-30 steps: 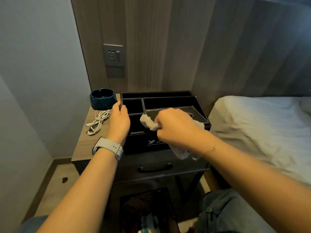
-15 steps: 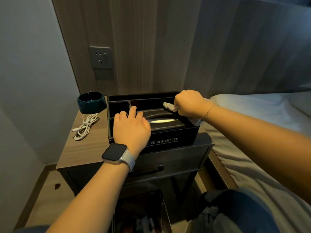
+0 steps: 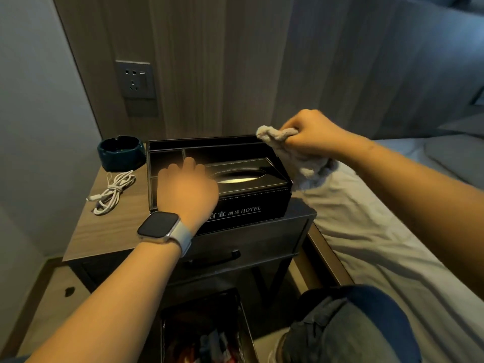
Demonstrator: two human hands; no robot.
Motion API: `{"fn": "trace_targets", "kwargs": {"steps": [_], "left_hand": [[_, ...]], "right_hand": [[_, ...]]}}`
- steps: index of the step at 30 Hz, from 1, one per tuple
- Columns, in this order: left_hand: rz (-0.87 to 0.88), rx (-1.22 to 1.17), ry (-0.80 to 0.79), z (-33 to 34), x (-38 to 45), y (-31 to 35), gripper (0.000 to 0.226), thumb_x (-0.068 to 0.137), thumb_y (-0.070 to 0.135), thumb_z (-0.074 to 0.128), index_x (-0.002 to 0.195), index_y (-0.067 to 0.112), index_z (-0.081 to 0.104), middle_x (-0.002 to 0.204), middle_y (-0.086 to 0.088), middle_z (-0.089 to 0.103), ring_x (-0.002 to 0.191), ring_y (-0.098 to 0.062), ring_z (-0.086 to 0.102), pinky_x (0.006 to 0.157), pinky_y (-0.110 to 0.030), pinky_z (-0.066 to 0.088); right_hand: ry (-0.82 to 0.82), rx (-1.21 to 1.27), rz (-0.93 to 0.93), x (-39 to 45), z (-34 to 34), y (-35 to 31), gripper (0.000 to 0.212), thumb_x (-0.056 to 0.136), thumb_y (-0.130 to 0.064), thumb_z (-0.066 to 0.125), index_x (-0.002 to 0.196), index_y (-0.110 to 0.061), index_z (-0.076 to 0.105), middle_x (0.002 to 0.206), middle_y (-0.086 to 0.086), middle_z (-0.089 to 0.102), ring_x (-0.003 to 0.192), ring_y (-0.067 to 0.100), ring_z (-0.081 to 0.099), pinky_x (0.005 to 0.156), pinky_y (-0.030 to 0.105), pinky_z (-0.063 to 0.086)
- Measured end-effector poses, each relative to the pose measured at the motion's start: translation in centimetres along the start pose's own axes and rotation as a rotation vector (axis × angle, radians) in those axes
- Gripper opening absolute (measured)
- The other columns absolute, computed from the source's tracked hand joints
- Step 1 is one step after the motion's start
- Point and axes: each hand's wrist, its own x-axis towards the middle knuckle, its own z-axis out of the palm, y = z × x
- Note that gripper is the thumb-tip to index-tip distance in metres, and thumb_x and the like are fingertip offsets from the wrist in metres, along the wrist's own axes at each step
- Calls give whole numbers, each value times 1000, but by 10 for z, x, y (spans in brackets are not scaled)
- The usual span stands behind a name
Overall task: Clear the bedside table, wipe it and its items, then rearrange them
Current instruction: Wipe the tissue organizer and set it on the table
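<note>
A black leather hotel organiser with a tissue slot (image 3: 251, 197) stands on the wooden bedside table (image 3: 86, 231). My left hand (image 3: 187, 189) rests flat on the organiser's front left part, fingers straight. My right hand (image 3: 309, 136) grips a crumpled pale cloth (image 3: 296, 155) at the organiser's back right corner; the cloth hangs down over the right side. A dark teal ashtray (image 3: 121, 153) sits at the table's back left. A coiled white cable (image 3: 112, 192) lies in front of the ashtray.
A wall socket (image 3: 136, 79) is set in the wood panel behind the table. A bed with white sheets (image 3: 379, 218) adjoins the table on the right. A lined waste bin (image 3: 204, 331) stands on the floor below the drawer handle (image 3: 212, 258). My knee (image 3: 348, 326) is at lower right.
My right hand has moved with the cloth from the organiser's front to its back right corner and lifted a little. My left hand shifted from the left edge onto the organiser's top.
</note>
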Motion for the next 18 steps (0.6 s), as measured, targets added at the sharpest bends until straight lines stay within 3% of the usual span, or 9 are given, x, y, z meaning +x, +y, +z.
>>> {"fn": "trace_targets", "kwargs": {"steps": [3,5,7,9,12,15,18], "left_hand": [[-4,7,6,0,0,1,66,79,33,10,108,8,64,113,-10,56,88,-33,50,82,-42,33],[-18,11,1,-1,0,2,64,80,33,11,112,9,62,116,-10,54,92,-33,48,84,-42,31],[-35,8,-5,-1,1,4,59,82,31,16,113,9,61,119,-10,52,95,-33,48,86,-42,31],[-31,12,13,0,0,4,58,82,31,16,110,7,61,116,-11,53,93,-34,48,84,-43,31],[-11,-3,36,2,-1,1,64,79,33,12,104,5,63,111,-13,55,88,-35,49,80,-43,31],[13,10,42,2,0,1,63,80,32,13,102,4,64,107,-14,56,85,-34,49,77,-43,31],[26,8,31,1,-1,1,62,81,32,12,103,5,64,109,-14,56,85,-33,48,77,-42,30]], "right_hand": [[-116,-126,0,16,33,-17,13,79,-15,56,68,-11,64,62,10,55,66,33,50,54,33,42],[-62,-177,16,6,53,-32,17,80,-12,54,63,-10,55,58,6,47,64,30,47,49,28,33],[38,-189,25,-17,66,-47,12,81,-13,55,71,-11,60,60,3,48,65,26,49,56,26,34],[102,-108,-60,-47,76,-58,12,80,-14,55,80,-15,66,71,2,58,69,23,55,59,28,38],[63,99,-163,-83,69,-65,17,79,-11,54,79,-19,69,78,-1,62,71,18,55,55,26,34],[130,228,-54,-67,41,-48,27,79,-10,57,95,-24,76,86,-2,71,79,15,60,65,30,45],[120,3,73,-30,43,-37,23,79,-13,54,89,-20,74,75,5,65,79,27,62,61,29,40]]}}
